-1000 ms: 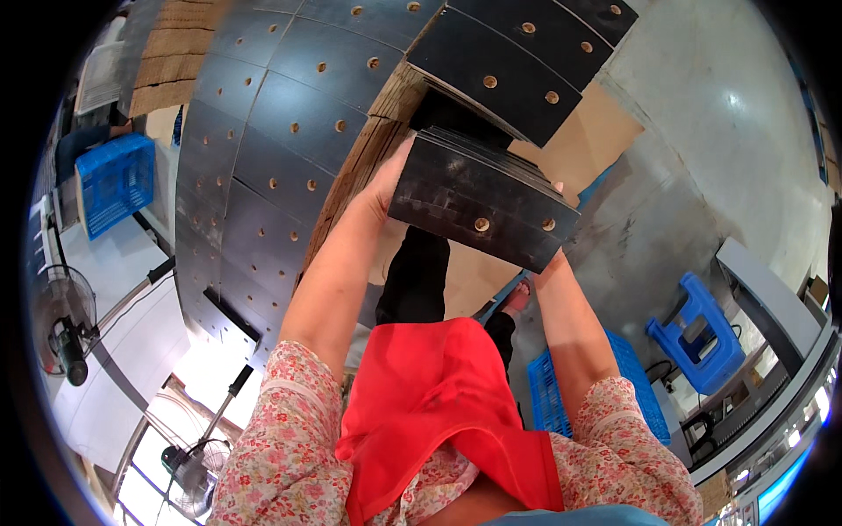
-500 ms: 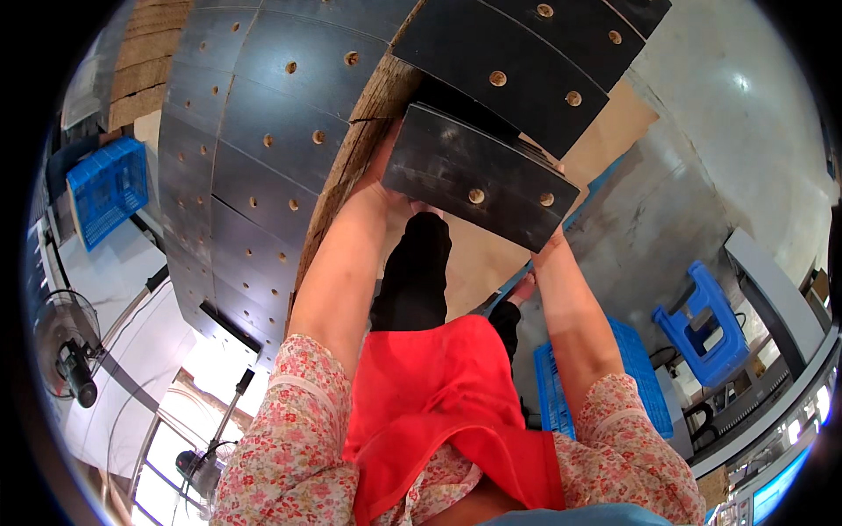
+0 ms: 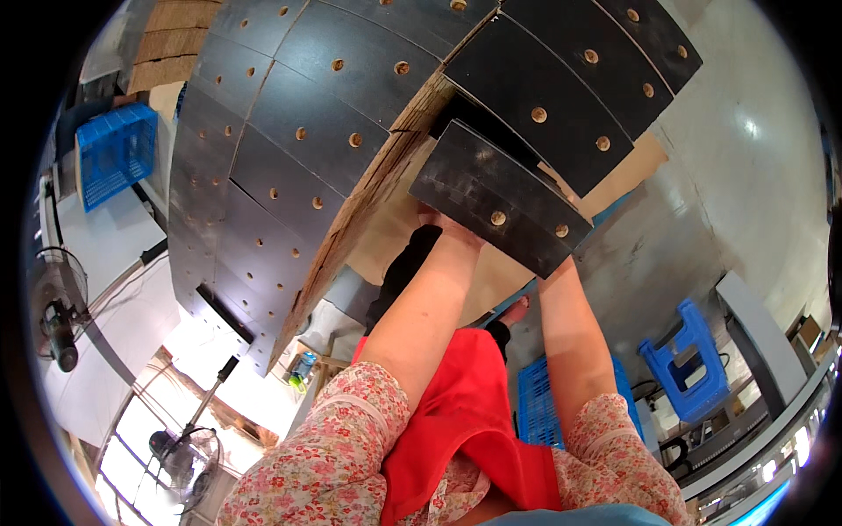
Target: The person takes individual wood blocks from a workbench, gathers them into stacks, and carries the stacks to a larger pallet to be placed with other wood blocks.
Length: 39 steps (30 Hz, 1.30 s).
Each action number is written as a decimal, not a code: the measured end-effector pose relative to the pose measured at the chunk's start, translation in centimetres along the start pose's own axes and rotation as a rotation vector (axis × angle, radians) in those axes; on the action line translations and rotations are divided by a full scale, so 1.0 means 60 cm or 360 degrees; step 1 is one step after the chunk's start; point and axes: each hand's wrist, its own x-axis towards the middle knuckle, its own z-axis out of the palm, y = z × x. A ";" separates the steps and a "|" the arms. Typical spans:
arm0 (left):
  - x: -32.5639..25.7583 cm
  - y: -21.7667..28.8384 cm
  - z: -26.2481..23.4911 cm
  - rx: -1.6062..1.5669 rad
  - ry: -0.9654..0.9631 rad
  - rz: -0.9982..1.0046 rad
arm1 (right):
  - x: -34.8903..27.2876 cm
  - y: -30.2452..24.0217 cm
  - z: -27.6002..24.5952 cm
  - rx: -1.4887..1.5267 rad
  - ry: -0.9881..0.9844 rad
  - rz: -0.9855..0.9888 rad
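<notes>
Both my arms reach forward to a black rectangular board (image 3: 491, 180) with two round holes showing bare wood. It sits tilted at the near face of a stack of similar black boards (image 3: 561, 83). My left hand (image 3: 436, 217) is under its near left side, most of the fingers hidden beneath it. My right hand (image 3: 556, 268) grips its near right corner, with the fingers largely covered by the board. Whether more boards lie under this one I cannot tell.
A tall block of stacked black boards (image 3: 303, 167) with rough brown edges rises on my left. Blue crates stand at far left (image 3: 114, 158) and by my right leg (image 3: 537, 403). A blue stool (image 3: 688, 368) is at right, fans (image 3: 189, 460) at lower left.
My left hand has shifted from the board's far left end to under its near left side. The view has turned slightly; the board stays in front of the stack.
</notes>
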 end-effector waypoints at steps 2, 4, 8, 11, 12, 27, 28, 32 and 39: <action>0.016 0.000 -0.009 -0.0036 -0.0056 -0.0048 | 0.007 0.002 0.002 -0.0015 0.0003 0.0018; 0.025 0.003 0.000 -0.0062 -0.0155 -0.0143 | 0.017 0.004 0.004 -0.0024 0.0016 0.0023; 0.040 0.014 0.026 -0.0115 -0.0375 -0.0330 | 0.034 0.010 0.006 -0.0049 0.0026 0.0043; 0.040 0.020 0.059 -0.0145 -0.0339 -0.0360 | 0.051 0.008 0.005 -0.0059 0.0043 0.0038; 0.041 0.025 0.061 -0.0146 -0.0475 -0.0382 | 0.053 0.008 0.006 -0.0066 0.0046 0.0038; 0.059 0.032 0.051 0.0015 -0.0416 -0.0235 | 0.079 -0.010 0.008 -0.0121 0.0092 -0.0035; 0.061 0.028 0.049 0.0021 -0.0465 -0.0203 | 0.078 -0.020 0.006 -0.0137 0.0123 -0.0063; 0.056 0.022 0.046 -0.0096 -0.0512 -0.0198 | 0.022 -0.061 0.006 -0.0518 0.0584 -0.0602; 0.054 0.021 0.022 -0.0011 -0.0115 -0.0195 | -0.121 -0.097 0.260 -0.3303 0.0118 -0.2201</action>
